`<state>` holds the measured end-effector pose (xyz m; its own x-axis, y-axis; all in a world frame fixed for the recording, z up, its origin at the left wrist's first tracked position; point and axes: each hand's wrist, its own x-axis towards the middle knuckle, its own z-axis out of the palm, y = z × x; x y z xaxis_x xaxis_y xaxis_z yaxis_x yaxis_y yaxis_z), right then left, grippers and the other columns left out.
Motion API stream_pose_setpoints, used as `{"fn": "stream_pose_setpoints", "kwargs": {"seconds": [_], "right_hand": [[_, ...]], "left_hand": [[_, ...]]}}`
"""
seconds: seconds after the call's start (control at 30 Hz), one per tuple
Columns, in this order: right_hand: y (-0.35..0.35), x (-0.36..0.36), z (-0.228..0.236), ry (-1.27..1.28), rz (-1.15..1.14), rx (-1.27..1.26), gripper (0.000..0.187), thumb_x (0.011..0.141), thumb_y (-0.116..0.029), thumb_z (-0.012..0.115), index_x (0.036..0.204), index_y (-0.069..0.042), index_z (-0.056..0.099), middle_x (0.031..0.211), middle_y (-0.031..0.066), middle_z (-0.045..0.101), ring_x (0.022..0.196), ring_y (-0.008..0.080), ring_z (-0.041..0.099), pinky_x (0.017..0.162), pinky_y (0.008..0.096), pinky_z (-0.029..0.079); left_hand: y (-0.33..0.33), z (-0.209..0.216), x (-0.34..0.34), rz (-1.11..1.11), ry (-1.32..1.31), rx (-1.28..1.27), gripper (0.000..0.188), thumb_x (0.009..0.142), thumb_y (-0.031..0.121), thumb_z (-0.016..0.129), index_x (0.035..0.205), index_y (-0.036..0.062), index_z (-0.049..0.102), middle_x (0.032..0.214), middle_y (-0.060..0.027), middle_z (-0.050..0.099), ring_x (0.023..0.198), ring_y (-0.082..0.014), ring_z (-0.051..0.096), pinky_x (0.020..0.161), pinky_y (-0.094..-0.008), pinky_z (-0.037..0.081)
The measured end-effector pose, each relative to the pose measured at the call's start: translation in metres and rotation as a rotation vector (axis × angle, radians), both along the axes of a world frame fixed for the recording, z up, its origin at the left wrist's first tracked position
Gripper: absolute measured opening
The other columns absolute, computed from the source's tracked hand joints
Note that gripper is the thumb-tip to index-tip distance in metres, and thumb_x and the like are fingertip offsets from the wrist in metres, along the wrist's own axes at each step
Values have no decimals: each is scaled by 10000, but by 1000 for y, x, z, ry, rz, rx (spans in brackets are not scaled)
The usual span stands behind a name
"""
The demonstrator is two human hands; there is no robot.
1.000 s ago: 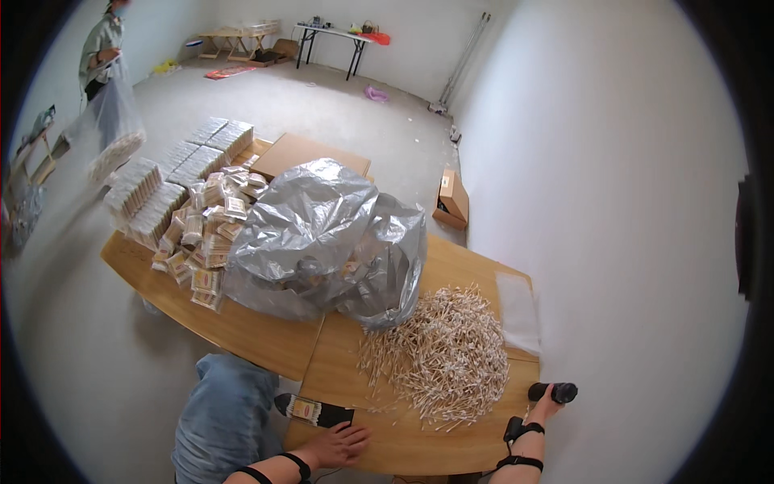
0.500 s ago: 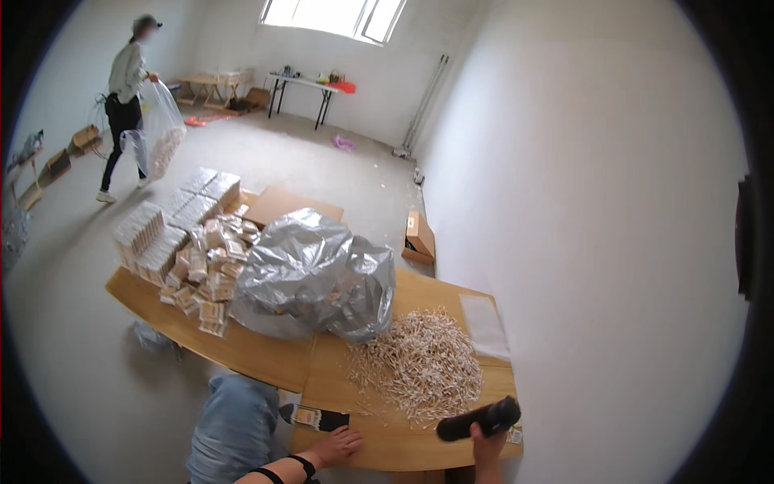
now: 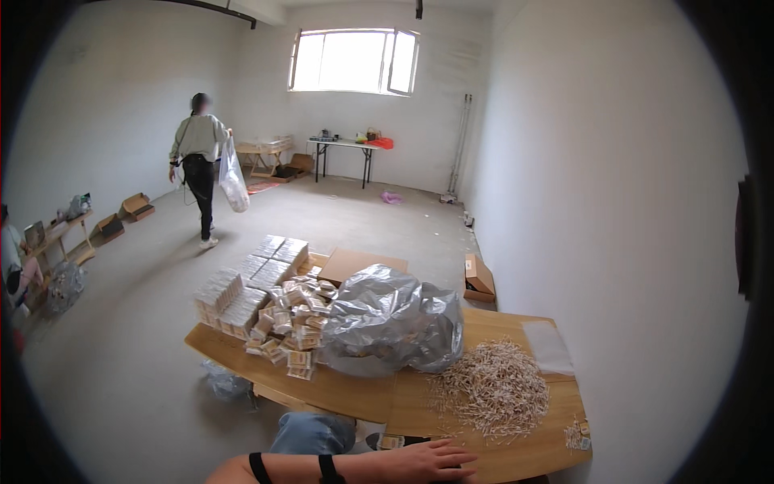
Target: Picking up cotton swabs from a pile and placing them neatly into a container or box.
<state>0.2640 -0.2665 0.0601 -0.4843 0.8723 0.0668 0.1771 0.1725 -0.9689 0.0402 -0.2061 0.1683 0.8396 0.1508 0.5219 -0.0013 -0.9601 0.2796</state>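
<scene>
My left hand (image 3: 435,461) reaches in from the lower edge, its fingers stretched out over the table's near edge. Something dark shows under and beside the fingers; whether the hand touches or holds it is hard to tell. Close by lies a small packet (image 3: 392,442) with a pale label. My right hand is out of view. Farther right on the wooden table (image 3: 516,456) spreads a heap of cotton swabs (image 3: 496,391). Beside the heap sits a large crumpled silver-grey plastic bag (image 3: 387,319).
Small packs (image 3: 294,319) lie jumbled left of the bag, next to stacked wrapped packs (image 3: 234,302). A cardboard sheet (image 3: 363,264) is behind. A few swabs (image 3: 574,436) lie at the right edge. Across the room a person (image 3: 201,153) carries a clear bag (image 3: 234,177).
The view has tilted up and turned left. My right hand and the black cylinder it held have gone out of view. The person with the bag has walked farther away.
</scene>
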Motion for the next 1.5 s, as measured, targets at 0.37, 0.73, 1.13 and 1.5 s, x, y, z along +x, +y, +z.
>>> {"fn": "stream_pose_setpoints", "kwargs": {"seconds": [0.37,0.73,1.13,1.5], "right_hand": [[6,-39,3,-92,108,-11,537,770,-67,784,1221,-68,491,1068,95,619,960,204,636,812,335,539],[-2,-30,-26,-138,-114,274,572,761,-73,797,1242,-49,488,1119,118,605,1011,269,629,836,373,536],[5,-58,-22,-509,-544,319,572,818,-248,728,1269,-50,437,1164,187,581,1056,365,600,852,409,494],[15,-75,-27,-365,-717,356,448,722,-235,806,1065,-97,552,977,175,643,934,396,616,766,474,500]], "left_hand": [[-12,-4,-38,184,86,-32,405,808,377,692,1066,80,596,936,-145,580,782,-337,620,626,-431,514],[-9,-35,-1,330,207,-25,394,835,398,657,1106,119,592,981,-117,603,840,-254,653,605,-333,522],[-17,-47,57,897,277,-153,388,854,450,635,979,86,582,825,-139,587,664,-304,658,510,-399,521],[29,-30,46,1108,681,-717,579,910,564,503,1075,17,596,898,-231,699,875,-411,679,782,-462,537]]}}
